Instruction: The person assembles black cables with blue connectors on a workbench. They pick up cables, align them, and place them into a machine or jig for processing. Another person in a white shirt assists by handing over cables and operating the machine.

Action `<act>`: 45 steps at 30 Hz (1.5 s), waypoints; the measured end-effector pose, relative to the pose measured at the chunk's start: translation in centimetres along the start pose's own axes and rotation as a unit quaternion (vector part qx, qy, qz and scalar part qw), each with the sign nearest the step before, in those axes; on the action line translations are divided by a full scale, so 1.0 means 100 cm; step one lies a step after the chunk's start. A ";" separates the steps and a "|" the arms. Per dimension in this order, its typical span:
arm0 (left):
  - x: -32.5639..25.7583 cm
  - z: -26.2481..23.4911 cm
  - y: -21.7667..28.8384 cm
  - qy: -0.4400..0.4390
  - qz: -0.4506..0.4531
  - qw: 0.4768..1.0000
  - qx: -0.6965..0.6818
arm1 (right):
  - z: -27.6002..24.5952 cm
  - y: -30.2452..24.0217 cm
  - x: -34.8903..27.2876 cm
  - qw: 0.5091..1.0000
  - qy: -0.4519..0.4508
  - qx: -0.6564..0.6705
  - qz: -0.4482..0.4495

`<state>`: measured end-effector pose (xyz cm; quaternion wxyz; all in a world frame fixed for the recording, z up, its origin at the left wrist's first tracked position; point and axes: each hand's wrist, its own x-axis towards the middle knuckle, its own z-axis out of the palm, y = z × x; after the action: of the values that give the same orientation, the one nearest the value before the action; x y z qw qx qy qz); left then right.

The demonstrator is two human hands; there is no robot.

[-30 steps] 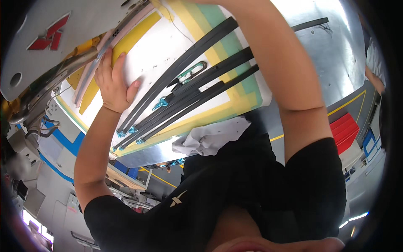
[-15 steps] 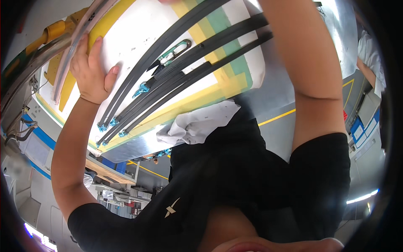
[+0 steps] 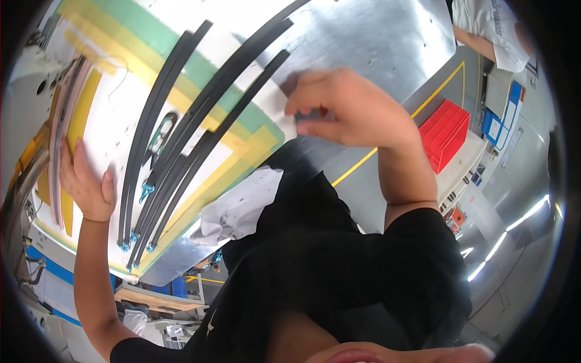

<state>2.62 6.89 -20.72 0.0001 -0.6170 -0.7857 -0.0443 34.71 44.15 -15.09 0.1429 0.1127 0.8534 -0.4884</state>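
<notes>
My left hand (image 3: pixel 88 187) lies flat, fingers stretched out, at the edge of a long pale pink strip (image 3: pixel 65 106) and the yellow band beside it. Several long black strips (image 3: pixel 200 115) lie side by side across a white board, most with blue wrapping at their near ends. Among them rests a small green-and-black oblong tool (image 3: pixel 161 138), its kind unclear. Above the right edge of the board is my right hand (image 3: pixel 357 112), slightly blurred. Its fingers are curled, with a gap between them and the thumb, and nothing shows in it.
Yellow and green tape (image 3: pixel 242 145) borders the white board. A crumpled white cloth (image 3: pixel 239 206) lies at the near edge, against my black clothing. Shiny metal tabletop (image 3: pixel 363 36) extends to the right. Beyond stand a red crate (image 3: pixel 445 136) and a person in white (image 3: pixel 493 33).
My right hand, beyond the top edge before, has come back into view at the board's right side. The view has shifted, so the board and strips appear farther left. My left hand stays by the pink strip.
</notes>
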 end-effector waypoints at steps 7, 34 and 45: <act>-0.002 0.002 0.000 -0.006 0.002 1.000 0.019 | -0.028 0.029 -0.001 0.958 0.234 -0.162 0.027; -0.010 0.011 -0.005 -0.016 -0.037 0.999 -0.026 | -0.160 0.069 0.023 0.952 0.302 0.028 0.048; 0.158 -0.112 0.204 0.139 -0.249 0.902 -0.323 | -0.227 -0.130 -0.002 0.943 0.227 0.100 -0.223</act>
<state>18.02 26.20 -7.27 -0.1015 -0.3548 -0.8483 -0.3798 27.55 57.30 6.29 -0.1793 0.0416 0.8133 -0.5520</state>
